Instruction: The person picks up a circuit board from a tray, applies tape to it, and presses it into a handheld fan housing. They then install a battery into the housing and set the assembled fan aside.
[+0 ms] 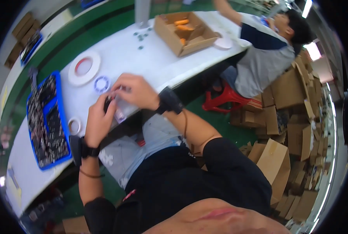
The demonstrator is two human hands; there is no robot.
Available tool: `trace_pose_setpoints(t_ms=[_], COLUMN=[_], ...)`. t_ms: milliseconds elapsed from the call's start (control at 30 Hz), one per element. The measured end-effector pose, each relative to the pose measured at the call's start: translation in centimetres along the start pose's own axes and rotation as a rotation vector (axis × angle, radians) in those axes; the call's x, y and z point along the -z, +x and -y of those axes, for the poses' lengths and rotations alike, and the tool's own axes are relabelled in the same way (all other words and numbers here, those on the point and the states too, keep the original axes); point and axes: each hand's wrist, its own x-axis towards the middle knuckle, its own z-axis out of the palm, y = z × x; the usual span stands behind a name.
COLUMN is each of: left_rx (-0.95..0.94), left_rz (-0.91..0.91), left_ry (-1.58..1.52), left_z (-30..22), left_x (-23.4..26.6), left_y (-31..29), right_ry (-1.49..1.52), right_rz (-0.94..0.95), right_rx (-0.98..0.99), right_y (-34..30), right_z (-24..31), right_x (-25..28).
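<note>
left hand (98,119) clamps a small dark part (108,103), seemingly unfinished; right hand (137,90) adjoins it, grip unclear; the blue plastic tray (64,121) looks well filled.

a factory workshop, judging by the white bench (119,50), blue tray (63,115) of parts (57,144) and piled cardboard boxes (273,160)

Left hand (98,120) and right hand (138,90) (2 bare hands, both with curled fingers (122,82)) sit close together.
</note>
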Motion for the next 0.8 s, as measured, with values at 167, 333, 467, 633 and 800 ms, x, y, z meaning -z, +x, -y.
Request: trace_pose_setpoints(t_ms=[167,333,467,633,800], left_rx=[0.058,0.139,0.131,0.116,0.147], left_rz=[-0.119,-0.121,-0.140,-0.111,-0.069], left_ry=[-0.159,-0.299,-0.441,-0.613,-0.663], left_z=[0.9,2.2,2.8,3.2,3.6], left_x=[-0.1,0.1,0.5,1.1,1.5], left_y=[0.2,-0.2,-0.3,-0.5,-0.5], right_ry=[-0.075,-0.066,-0.088,-0.082,-0.066], right_rz=[0.001,0.082,0.086,0.065,0.065], right_rx=[0.059,0.059,0.106,0.231,0.196], right_y=[0.2,0.3,0.5,0.9,0.5], right_z=[0.1,0.1,-0.3,0.0,0.1], right_x=[0.6,0.5,0.0,-0.6,-1.4])
